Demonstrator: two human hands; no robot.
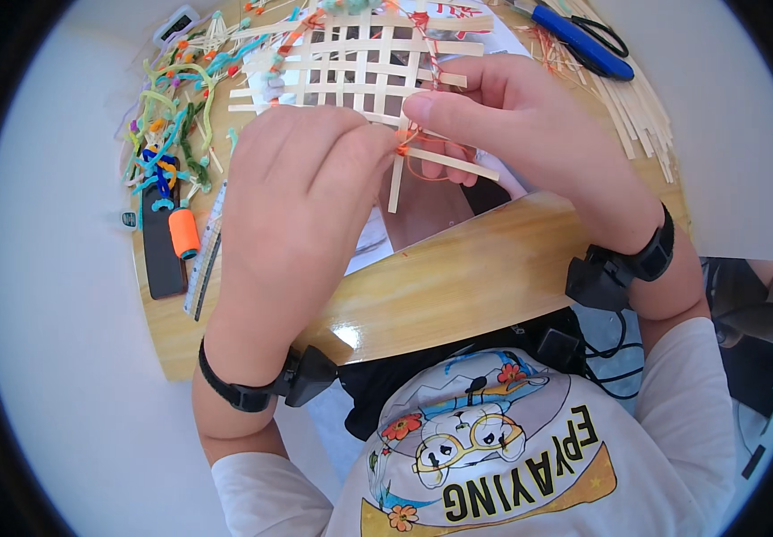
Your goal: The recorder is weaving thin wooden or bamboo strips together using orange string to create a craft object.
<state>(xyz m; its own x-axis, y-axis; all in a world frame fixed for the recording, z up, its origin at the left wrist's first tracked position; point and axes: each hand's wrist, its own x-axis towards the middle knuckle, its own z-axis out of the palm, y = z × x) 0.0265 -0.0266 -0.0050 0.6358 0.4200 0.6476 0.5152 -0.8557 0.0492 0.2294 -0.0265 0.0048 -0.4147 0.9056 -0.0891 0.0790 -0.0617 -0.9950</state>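
A lattice woven from pale flat bamboo strips (361, 67) is held above the table. Orange, red and pale green cord or fuzzy wire winds along parts of its edge. My right hand (530, 121) grips the near right corner, thumb on top and fingers curled beneath. At that corner, orange thread (415, 139) wraps the crossing of two strips, and a loose loop hangs to the right. My left hand (301, 183) is closed, its fingertips pinched at this thread beside the right thumb. The back of the left hand hides most of its fingers.
Colourful fuzzy wires (176, 116) lie heaped at the left, near an orange thread spool (183, 234), a dark phone (161, 246) and a ruler (203, 259). Blue-handled pliers (583, 43) and loose bamboo strips (641, 116) occupy the far right. Printed paper (378, 255) lies under the lattice.
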